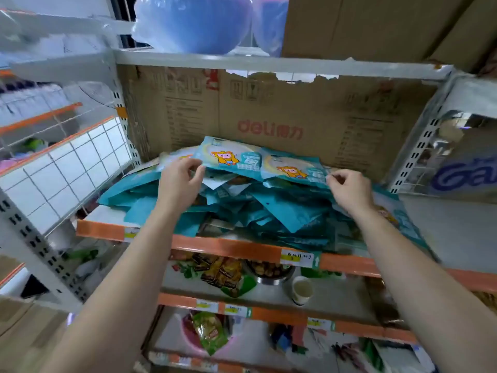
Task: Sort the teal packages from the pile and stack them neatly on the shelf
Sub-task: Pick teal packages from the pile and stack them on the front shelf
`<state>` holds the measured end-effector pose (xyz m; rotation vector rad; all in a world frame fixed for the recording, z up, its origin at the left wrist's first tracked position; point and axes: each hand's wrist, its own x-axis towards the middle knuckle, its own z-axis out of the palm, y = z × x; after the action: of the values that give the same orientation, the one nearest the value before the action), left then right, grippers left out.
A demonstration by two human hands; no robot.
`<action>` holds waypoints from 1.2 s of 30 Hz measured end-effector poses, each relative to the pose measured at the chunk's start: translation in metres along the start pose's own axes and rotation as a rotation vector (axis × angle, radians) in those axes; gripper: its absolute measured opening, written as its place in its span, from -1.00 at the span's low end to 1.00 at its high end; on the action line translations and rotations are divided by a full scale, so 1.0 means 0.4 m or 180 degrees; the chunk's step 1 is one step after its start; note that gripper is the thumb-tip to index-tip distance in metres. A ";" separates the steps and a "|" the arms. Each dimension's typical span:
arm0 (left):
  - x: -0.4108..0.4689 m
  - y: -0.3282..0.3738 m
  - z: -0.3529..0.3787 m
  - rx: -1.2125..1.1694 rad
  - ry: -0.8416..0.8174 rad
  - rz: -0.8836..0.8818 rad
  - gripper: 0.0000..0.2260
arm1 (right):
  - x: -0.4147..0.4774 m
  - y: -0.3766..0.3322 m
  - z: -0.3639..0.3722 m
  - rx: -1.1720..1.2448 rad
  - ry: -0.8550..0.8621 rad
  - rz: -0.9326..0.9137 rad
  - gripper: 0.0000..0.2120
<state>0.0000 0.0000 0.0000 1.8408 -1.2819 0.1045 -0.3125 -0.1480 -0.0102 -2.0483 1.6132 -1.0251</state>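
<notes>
A loose pile of teal packages [269, 211] covers the shelf [231, 246] with the orange front edge. On top of the pile lie two teal packages face up, each printed with an orange cartoon animal. My left hand [178, 181] pinches the near left corner of the left package [228, 157]. My right hand [349, 187] pinches the right edge of the right package [293, 169]. Both packages are lifted slightly above the pile.
A brown cardboard sheet [269, 114] lines the back of the shelf. A white wire grid [67, 168] closes the left side, a perforated metal post [419, 146] the right. Lower shelves hold snack bags [220, 273], a metal bowl [271, 270] and a paper cup [302, 290].
</notes>
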 end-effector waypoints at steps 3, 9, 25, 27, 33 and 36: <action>0.075 -0.034 0.012 0.0198 0.0172 0.0139 -0.78 | 0.032 -0.010 0.024 -0.0283 0.0085 0.0133 -0.78; 0.188 -0.065 0.062 0.0199 -0.0174 -0.0260 -0.74 | 0.096 -0.026 0.049 -0.0467 -0.0315 0.0654 -0.67; 0.348 -0.090 0.108 0.0111 -0.1215 -0.1562 -0.58 | 0.207 0.005 0.106 0.0539 -0.0663 0.1705 -0.40; 0.349 -0.096 0.104 -0.0092 -0.1253 -0.1583 -0.54 | 0.210 0.007 0.101 0.0704 -0.0683 0.1715 -0.44; 0.325 -0.089 0.082 -0.0736 -0.1162 -0.1673 -0.66 | 0.199 0.008 0.082 0.1083 -0.0559 0.1702 -0.79; 0.315 -0.083 0.068 -0.0973 -0.1009 -0.1650 -0.74 | 0.186 -0.003 0.065 0.1609 -0.0612 0.1976 -0.78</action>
<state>0.0748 -0.1068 0.0273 1.9012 -0.9169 -0.6493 -0.2862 -0.2220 -0.0028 -1.1671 1.5351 -0.8524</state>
